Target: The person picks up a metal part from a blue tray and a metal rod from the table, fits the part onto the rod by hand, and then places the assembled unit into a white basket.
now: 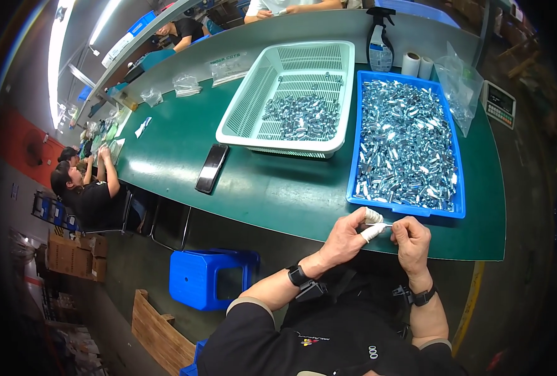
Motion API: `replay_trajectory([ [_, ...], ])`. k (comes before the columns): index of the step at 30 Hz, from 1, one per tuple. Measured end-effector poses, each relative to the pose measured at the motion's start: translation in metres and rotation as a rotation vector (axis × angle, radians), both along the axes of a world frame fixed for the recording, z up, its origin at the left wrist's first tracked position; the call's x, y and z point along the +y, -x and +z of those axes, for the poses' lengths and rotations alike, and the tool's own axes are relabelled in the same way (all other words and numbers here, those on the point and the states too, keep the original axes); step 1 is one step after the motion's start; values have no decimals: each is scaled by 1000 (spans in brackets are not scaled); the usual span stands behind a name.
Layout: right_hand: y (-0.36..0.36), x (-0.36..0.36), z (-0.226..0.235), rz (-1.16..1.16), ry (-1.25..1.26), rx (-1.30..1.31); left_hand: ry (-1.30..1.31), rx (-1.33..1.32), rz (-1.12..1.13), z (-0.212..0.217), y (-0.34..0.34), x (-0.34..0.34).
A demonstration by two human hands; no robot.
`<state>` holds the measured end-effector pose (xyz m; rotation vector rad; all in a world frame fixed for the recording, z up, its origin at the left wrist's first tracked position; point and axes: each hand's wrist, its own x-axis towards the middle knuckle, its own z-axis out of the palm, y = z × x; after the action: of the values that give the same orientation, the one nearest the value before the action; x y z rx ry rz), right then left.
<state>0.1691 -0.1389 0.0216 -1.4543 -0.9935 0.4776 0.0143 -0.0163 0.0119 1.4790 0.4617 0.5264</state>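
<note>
Silvery small part is being pinched between left hand and right hand, lower centre, beside the blue tray; next probably calls for careful fingertip work.

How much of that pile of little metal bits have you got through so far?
Done: a modest heap of small metal parts lies in the white basket. In hand: the left hand and right hand pinch one thin piece between them. Left: the blue tray is nearly covered with parts, so most remains.
</note>
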Motion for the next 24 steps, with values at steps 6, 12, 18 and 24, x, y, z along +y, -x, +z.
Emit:
replay_trajectory([
  [6,6,-4,4,-19,1,23,-28,55,1,5,3,-5],
  [12,3,-7,-3,-113,-139,60,-151,55,34,17,4,0],
  [18,-1,-3,-7,-142,-220,195,-914,-3,363,79,14,63],
  [24,-5,-8,-14,-117,-237,210,-1452,182,515,124,-11,129],
])
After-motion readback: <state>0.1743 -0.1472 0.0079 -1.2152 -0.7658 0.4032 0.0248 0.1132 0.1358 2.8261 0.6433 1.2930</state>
